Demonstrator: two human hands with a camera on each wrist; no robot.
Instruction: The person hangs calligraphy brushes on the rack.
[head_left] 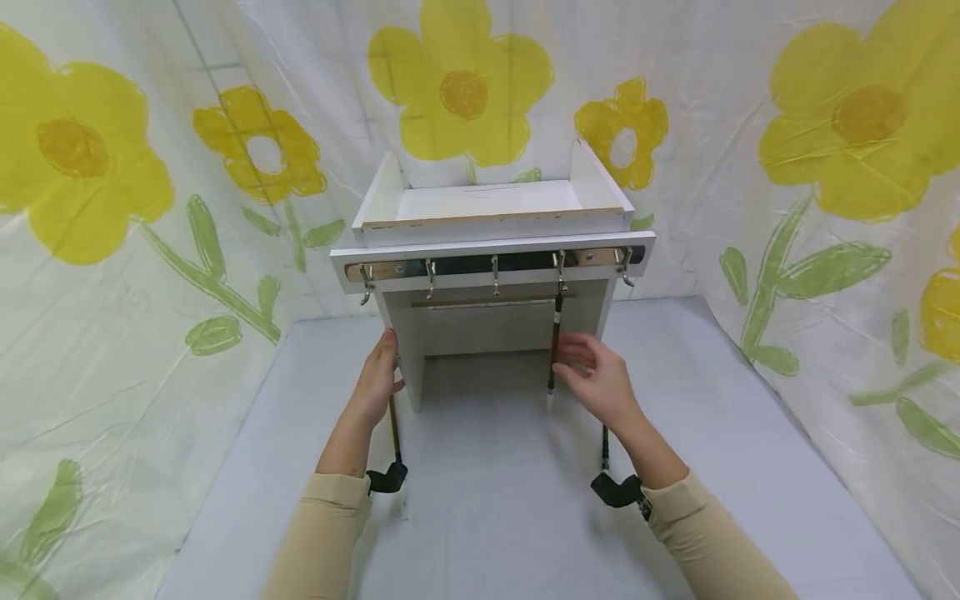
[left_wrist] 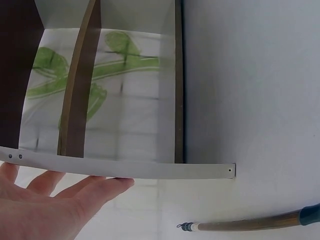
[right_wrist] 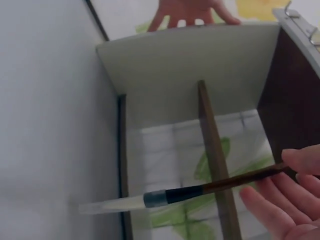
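Observation:
A writing brush (head_left: pixel 556 342) with a brown handle and pale bristles hangs tip down at the fourth hook of the metal rail. My right hand (head_left: pixel 600 379) has its thumb and fingers at the handle; in the right wrist view they pinch the brush (right_wrist: pixel 232 181). My left hand (head_left: pixel 372 382) rests with extended fingers against the outer left side of the white shelf unit (head_left: pixel 487 227). In the left wrist view, a second brush (left_wrist: pixel 250 221) with a loop at its end lies beside the unit, apart from that hand.
The rail (head_left: pixel 450 265) has several double hooks across the unit's front. Inside stands a brown-edged divider (right_wrist: pixel 215 155). Part of another dark brush (head_left: pixel 605 446) shows below my right hand. A sheet with yellow flowers (head_left: pixel 461 92) hangs behind the pale table (head_left: pixel 495 517).

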